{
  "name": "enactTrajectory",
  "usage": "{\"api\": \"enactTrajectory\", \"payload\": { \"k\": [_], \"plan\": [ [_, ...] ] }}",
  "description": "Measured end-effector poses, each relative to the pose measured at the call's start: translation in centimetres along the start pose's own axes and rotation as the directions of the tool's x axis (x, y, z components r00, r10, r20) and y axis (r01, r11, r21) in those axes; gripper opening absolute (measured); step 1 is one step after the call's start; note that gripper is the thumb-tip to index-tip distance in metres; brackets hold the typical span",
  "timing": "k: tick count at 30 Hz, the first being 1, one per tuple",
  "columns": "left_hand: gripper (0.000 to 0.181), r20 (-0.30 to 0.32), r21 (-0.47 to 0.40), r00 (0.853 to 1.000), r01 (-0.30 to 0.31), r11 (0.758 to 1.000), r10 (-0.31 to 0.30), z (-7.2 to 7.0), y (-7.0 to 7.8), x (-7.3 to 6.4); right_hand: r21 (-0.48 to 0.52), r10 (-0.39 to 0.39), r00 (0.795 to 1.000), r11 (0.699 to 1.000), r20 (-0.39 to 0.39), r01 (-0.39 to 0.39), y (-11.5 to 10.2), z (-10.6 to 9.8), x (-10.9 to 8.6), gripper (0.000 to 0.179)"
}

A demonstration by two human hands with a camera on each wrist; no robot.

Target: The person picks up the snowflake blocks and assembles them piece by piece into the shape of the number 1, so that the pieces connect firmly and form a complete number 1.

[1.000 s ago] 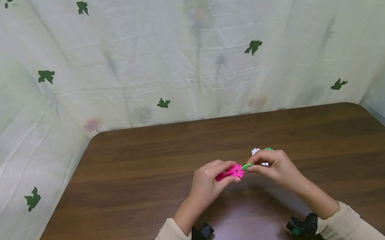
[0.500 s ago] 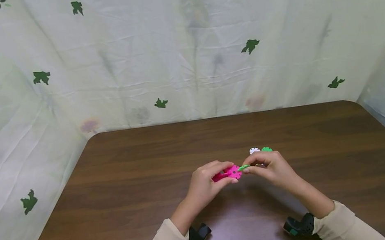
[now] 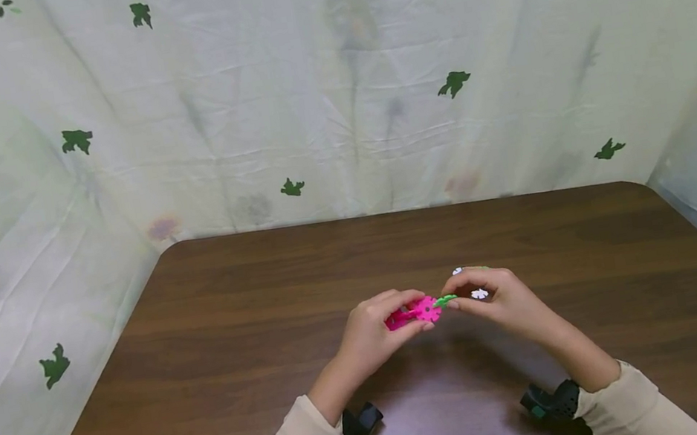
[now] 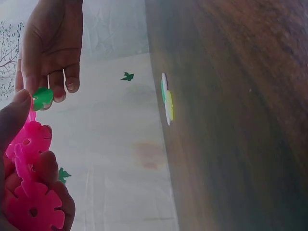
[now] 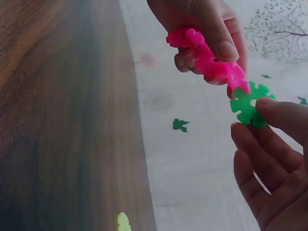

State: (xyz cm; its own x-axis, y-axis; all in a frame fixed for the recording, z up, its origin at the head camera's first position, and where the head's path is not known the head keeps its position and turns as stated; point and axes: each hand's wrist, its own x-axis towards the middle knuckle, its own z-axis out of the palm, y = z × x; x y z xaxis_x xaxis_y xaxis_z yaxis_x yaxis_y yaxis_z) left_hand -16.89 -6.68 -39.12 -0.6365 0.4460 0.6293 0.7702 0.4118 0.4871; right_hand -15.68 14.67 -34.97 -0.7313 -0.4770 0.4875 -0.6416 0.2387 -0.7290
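The left hand grips a pink chain of slotted discs between thumb and fingers; the right hand pinches a green disc against the chain's right end. Both pieces are held above the tabletop, a little right of its middle. This looks like a notch-to-notch join, best done with the discs crosswise, slots lined up, and a straight push (a twist might loosen the pink links). Bracing the end pink disc itself should help.

Whether the slots are fully seated cannot be told. The left fingers cover part of the chain, so its discs cannot be counted. Toward the tabletop's far edge, the right hand partly hides a white disc; a yellow disc is cut off in the right wrist view. The tabletop's near edge is out of frame.
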Motion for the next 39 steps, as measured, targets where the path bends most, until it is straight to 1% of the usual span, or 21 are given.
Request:
{"api": "enactTrajectory", "payload": {
  "k": [5,8,10,12,15,18,21,24,29,31,32,34,39],
  "plan": [
    [0.041,0.000,0.043,1.000,0.003,0.999,-0.003,-0.3,0.1,0.1,0.013,-0.016,0.999,1.000,-0.027,0.017,0.0,0.1,0.0,0.020],
    [0.043,0.000,0.073,1.000,-0.006,0.997,0.006,-0.5,0.2,0.2,0.016,-0.016,0.999,1.000,-0.043,0.017,0.1,0.3,-0.1,0.019],
    [0.043,0.002,0.089,1.000,-0.025,0.996,0.025,-0.5,0.2,0.3,0.022,0.006,0.999,1.000,-0.048,-0.005,0.1,0.4,-0.1,0.018],
    [0.043,0.008,0.114,0.999,-0.045,0.992,0.045,-0.5,0.3,0.3,0.035,0.049,0.998,0.998,-0.050,-0.048,0.1,0.6,-0.1,0.017],
    [0.044,0.008,0.177,0.996,-0.089,0.980,0.089,-0.3,0.6,0.2,0.101,0.116,0.993,0.989,-0.037,-0.112,0.7,0.8,-0.3,0.016],
    [0.045,0.008,0.239,0.992,-0.126,0.963,0.128,0.0,0.8,0.1,0.194,0.166,0.986,0.968,-0.018,-0.159,1.8,1.2,-0.5,0.015],
    [0.046,0.001,0.273,0.988,-0.149,0.950,0.155,0.2,0.8,0.1,0.266,0.212,0.977,0.942,-0.004,-0.203,2.7,1.6,-0.7,0.014],
    [0.046,-0.015,0.300,0.984,-0.164,0.940,0.177,0.4,0.9,0.0,0.311,0.256,0.967,0.919,0.004,-0.244,2.9,2.0,-0.8,0.014],
    [0.038,-0.047,0.339,0.978,-0.177,0.924,0.205,0.4,0.9,0.0,0.385,0.298,0.954,0.877,0.036,-0.289,2.7,2.4,-0.8,0.018],
    [0.036,-0.052,0.345,0.977,-0.177,0.922,0.207,0.4,0.9,0.0,0.394,0.314,0.948,0.867,0.045,-0.306,2.6,2.4,-0.8,0.020],
    [0.035,-0.053,0.347,0.977,-0.176,0.921,0.206,0.4,0.8,0.0,0.390,0.319,0.947,0.867,0.044,-0.311,2.6,2.4,-0.8,0.020],
    [0.035,-0.053,0.340,0.979,-0.169,0.925,0.198,0.3,0.7,-0.1,0.361,0.313,0.949,0.882,0.029,-0.302,2.6,2.3,-0.8,0.021],
    [0.036,-0.062,0.329,0.985,-0.133,0.935,0.162,0.1,0.4,0.0,0.249,0.250,0.967,0.941,-0.057,-0.229,2.9,1.3,-0.7,0.024]
  ]
}}
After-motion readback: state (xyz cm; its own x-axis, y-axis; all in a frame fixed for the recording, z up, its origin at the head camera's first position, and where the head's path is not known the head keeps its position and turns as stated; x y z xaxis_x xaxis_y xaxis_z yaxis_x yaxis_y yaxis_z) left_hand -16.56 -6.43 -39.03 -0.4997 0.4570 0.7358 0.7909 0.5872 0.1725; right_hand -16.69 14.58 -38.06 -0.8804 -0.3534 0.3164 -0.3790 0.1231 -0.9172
